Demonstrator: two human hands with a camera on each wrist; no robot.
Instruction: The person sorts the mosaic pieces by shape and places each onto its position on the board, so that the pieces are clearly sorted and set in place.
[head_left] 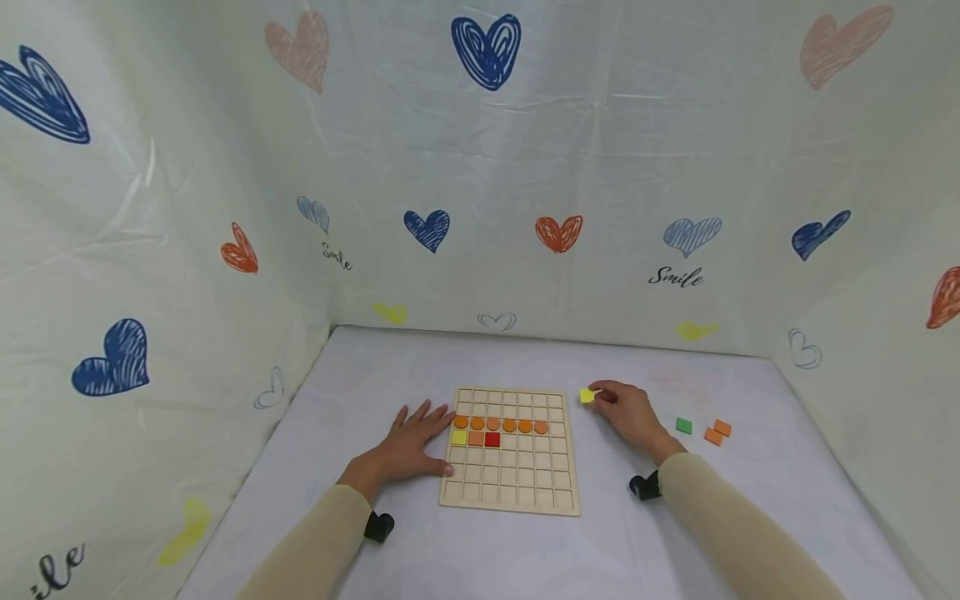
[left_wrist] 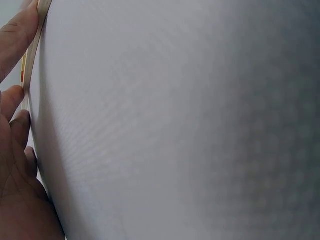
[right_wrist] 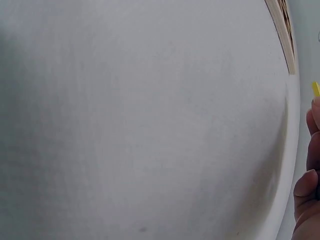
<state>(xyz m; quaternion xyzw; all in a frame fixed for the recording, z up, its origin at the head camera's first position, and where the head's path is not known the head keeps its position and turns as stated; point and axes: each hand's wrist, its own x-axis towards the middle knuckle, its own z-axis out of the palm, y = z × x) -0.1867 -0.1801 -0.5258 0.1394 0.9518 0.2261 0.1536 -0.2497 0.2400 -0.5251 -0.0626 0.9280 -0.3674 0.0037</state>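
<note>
A wooden grid board [head_left: 517, 493] lies flat in the middle of the table. One row holds several orange round pieces [head_left: 508, 425]; the row below has a yellow square tile [head_left: 459, 437], an orange square tile [head_left: 476, 438] and a red square tile [head_left: 492, 439]. My left hand [head_left: 405, 446] rests with fingers spread at the board's left edge, thumb and fingertips touching it, as the left wrist view also shows. To the right of the board, my right hand [head_left: 628, 414] pinches another yellow square tile [head_left: 587, 396] between thumb and fingers, above the table.
Right of my right hand lie a green square tile [head_left: 684, 426] and two orange square tiles [head_left: 717, 432], the latter close together. White sheets printed with hearts [head_left: 487, 167] hang behind the table [head_left: 405, 358] and along both sides.
</note>
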